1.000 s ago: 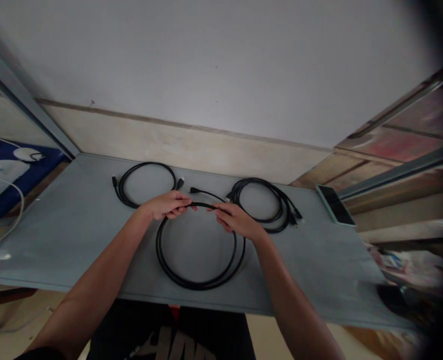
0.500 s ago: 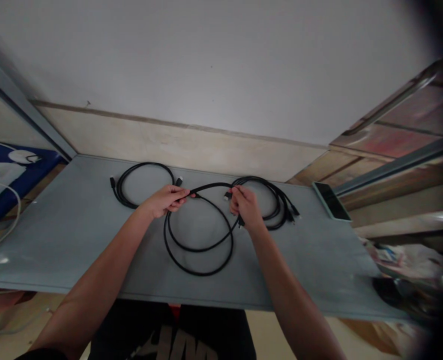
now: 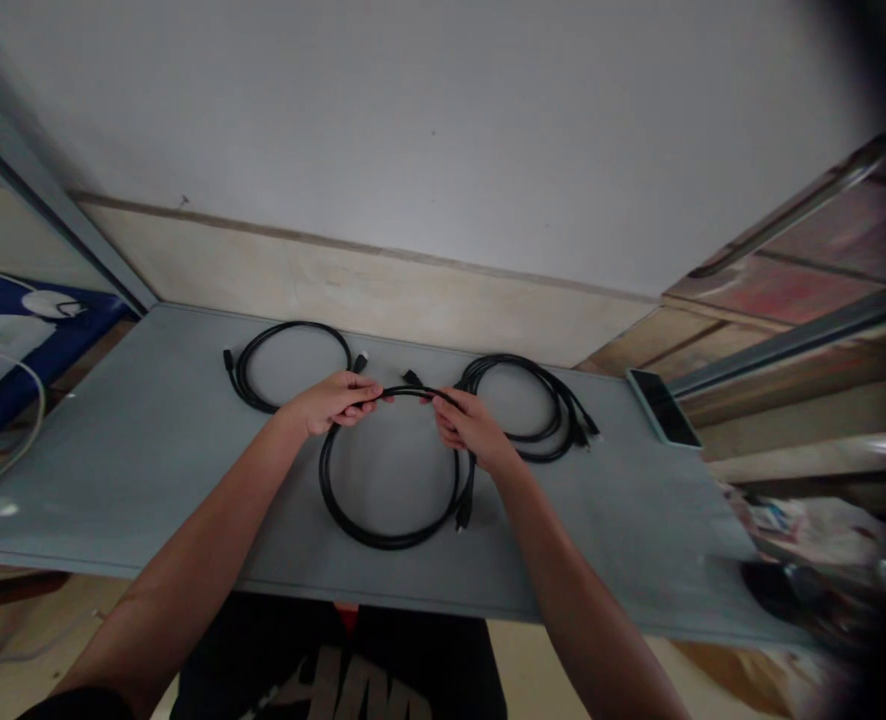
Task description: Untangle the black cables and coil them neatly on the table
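Your cable [image 3: 392, 542] forms a loop at mid-counter, its top span raised in both hands; whether the lower arc bears on the counter [image 3: 150, 470], cannot tell. Grip: your left hand [image 3: 338, 400] and right hand [image 3: 469, 428] each pinch the strands between thumb and fingers, a short bowed span between. One plug [image 3: 464, 512] is at the loop's right side; another shows just behind the span. Handling, judged: light, springy, smooth-jacketed, likely to uncurl if a pinch loosens. Best hold is where strands lie together, away from the plug necks, probably the weak points. Room: right coil [image 3: 518, 357] sits just beyond your right hand, left coil [image 3: 242, 375] just beyond your left, phone [image 3: 664, 408] farther right. Wall [image 3: 413, 150] bounds the back; the counter's front edge runs near the loop's bottom. Widest stretch of counter: leftward.
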Demonstrator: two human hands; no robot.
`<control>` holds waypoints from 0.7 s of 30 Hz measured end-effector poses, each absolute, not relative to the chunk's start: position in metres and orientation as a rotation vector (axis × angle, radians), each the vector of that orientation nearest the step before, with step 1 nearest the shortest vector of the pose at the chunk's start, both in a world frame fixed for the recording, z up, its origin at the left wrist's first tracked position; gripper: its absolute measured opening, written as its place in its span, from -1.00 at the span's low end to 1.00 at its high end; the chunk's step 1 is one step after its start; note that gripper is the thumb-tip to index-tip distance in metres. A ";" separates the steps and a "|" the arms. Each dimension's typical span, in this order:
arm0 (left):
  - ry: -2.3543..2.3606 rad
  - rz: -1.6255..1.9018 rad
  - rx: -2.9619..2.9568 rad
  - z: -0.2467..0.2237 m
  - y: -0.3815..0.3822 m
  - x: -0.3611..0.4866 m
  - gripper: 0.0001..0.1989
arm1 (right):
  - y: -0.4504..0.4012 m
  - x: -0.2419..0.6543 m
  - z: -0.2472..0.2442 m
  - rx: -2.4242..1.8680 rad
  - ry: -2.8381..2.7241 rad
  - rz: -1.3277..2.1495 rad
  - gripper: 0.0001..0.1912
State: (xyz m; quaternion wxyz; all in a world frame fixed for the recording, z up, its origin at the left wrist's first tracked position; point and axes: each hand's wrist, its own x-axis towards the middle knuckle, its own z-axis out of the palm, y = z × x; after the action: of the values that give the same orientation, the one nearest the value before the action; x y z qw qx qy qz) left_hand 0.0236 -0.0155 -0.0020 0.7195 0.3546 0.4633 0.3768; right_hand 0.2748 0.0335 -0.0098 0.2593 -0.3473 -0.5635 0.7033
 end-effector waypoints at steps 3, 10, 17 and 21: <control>0.987 0.754 0.819 -0.004 -0.017 0.029 -0.68 | 0.029 0.273 -0.008 -0.927 -1.709 1.911 -0.66; 0.955 0.853 0.763 -0.005 -0.016 0.035 -0.58 | 0.037 0.270 -0.015 -0.948 -1.418 1.765 -0.64; 0.923 0.982 0.684 -0.004 -0.013 0.027 -0.68 | 0.054 0.285 -0.013 -0.896 -0.948 1.506 -0.64; 0.917 1.013 0.669 -0.008 -0.013 0.030 -0.68 | 0.051 0.283 -0.015 -0.890 -0.838 1.440 -0.63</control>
State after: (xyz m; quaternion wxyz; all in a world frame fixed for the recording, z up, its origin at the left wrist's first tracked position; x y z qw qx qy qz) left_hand 0.0304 -0.0135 -0.0084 0.7246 0.3031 0.4154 0.4589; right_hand 0.2828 0.0513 -0.0152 0.5861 -0.3816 -0.3595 0.6177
